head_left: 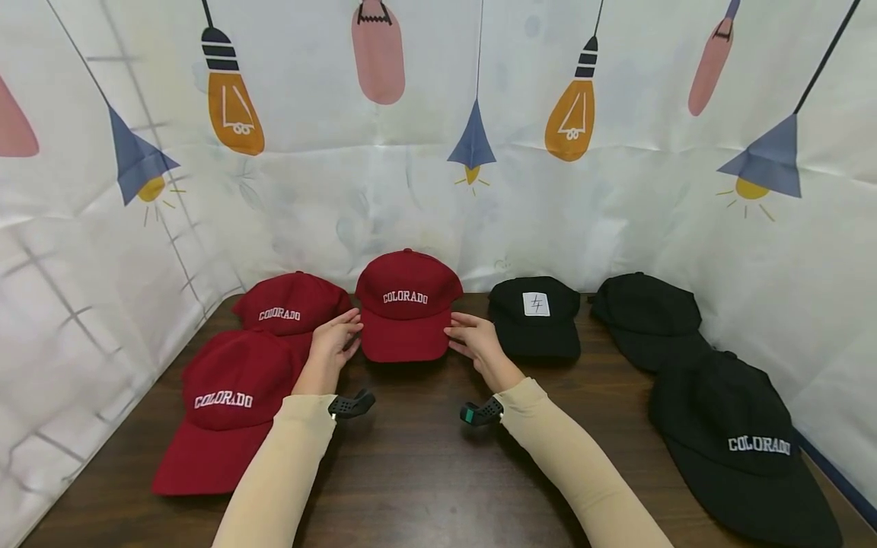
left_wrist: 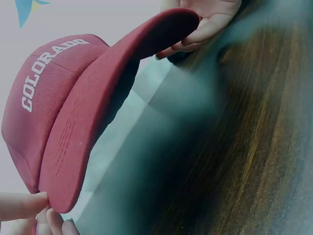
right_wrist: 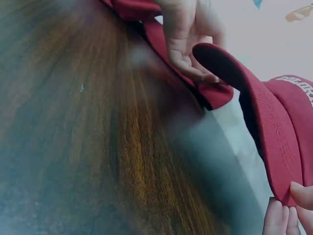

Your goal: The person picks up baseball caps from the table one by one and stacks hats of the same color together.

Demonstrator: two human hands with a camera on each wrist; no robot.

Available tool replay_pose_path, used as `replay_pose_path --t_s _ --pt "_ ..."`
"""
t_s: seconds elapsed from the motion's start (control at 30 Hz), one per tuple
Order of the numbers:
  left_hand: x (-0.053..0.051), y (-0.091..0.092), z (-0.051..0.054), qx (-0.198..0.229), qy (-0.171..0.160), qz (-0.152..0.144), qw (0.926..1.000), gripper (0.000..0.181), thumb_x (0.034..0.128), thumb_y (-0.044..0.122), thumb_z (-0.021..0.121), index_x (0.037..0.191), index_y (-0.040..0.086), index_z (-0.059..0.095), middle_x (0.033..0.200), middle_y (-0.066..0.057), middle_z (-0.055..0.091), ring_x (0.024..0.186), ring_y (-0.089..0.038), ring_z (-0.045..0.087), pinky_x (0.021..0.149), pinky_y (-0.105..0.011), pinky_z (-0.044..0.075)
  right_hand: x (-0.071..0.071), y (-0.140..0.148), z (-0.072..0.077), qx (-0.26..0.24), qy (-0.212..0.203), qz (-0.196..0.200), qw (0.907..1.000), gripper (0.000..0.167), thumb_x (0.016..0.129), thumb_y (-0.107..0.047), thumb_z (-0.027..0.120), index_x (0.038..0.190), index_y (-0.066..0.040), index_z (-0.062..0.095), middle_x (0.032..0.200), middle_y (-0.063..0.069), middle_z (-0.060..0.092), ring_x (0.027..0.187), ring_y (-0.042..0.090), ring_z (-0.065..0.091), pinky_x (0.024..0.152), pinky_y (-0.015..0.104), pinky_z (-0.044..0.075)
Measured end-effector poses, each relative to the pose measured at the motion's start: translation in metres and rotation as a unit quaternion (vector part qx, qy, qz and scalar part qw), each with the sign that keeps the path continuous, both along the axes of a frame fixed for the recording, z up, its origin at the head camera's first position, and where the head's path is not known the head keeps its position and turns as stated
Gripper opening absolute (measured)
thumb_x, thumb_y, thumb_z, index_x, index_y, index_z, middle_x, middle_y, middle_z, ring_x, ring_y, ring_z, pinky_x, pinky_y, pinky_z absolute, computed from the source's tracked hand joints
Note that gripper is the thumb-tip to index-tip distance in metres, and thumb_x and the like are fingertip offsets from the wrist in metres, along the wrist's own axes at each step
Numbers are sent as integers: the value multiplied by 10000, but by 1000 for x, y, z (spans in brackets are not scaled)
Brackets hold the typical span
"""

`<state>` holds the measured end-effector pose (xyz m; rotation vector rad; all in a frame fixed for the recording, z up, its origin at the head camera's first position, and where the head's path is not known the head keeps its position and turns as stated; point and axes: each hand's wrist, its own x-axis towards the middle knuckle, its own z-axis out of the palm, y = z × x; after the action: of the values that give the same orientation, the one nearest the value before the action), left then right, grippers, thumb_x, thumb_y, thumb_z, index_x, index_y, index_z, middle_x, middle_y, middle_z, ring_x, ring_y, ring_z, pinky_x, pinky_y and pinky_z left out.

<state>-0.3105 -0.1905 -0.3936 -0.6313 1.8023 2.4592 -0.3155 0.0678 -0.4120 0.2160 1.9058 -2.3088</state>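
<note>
Between my two hands is a red baseball cap (head_left: 406, 335) with white COLORADO lettering, its brim facing me. My left hand (head_left: 333, 344) pinches one side of the brim, thumb above and fingers below, as the left wrist view shows on the cap (left_wrist: 73, 132). On the other side my right hand (head_left: 479, 342) pinches the brim edge in the same way; the right wrist view shows its thumb on the cap (right_wrist: 279, 142). The brim's underside looks raised off the table in both wrist views. Whether the cap's back touches anything is hidden.
Two more red caps, one behind (head_left: 294, 304) and one in front (head_left: 229, 411), overlap at the left. Right of centre sits a black cap (head_left: 534, 327) with a marked white label. Two black caps (head_left: 644, 320) (head_left: 740, 457) overlap farther right. A patterned white curtain (head_left: 411, 198) encloses the dark wooden table (head_left: 425, 472).
</note>
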Motion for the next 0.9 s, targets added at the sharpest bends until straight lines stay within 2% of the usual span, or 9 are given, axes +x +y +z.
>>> replay_pose_path --t_s 0.2,0.5,0.73,0.9 --pt "4 0 5 -7 -58 -147 9999 521 1016 -29 548 1519 96 499 820 153 660 958 -96 552 1093 -385 386 6 4 4 -52 5 -54 10000 429 947 55 672 1371 23 620 1217 155 677 919 136 680 917 388 562" --pt "10 2 13 62 -187 -347 9992 529 1031 -19 511 1541 114 467 826 136 652 941 -98 537 893 -304 438 14 9 7 -169 1 -8 9999 426 950 58 663 1372 28 613 1204 149 675 887 122 686 952 427 539" --pt "17 0 16 298 -187 -568 9978 536 1047 -22 460 1566 110 429 871 111 629 849 -74 565 808 -263 451 17 12 8 -208 -4 28 9998 437 939 63 676 1369 19 617 1151 116 693 880 125 690 879 378 580" --pt "22 -1 18 376 -129 -739 9965 552 1047 -24 469 1579 103 399 897 103 625 843 -75 561 784 -252 460 23 14 9 -262 -27 -6 9997 438 932 63 686 1363 19 621 1107 89 688 859 117 685 838 352 593"
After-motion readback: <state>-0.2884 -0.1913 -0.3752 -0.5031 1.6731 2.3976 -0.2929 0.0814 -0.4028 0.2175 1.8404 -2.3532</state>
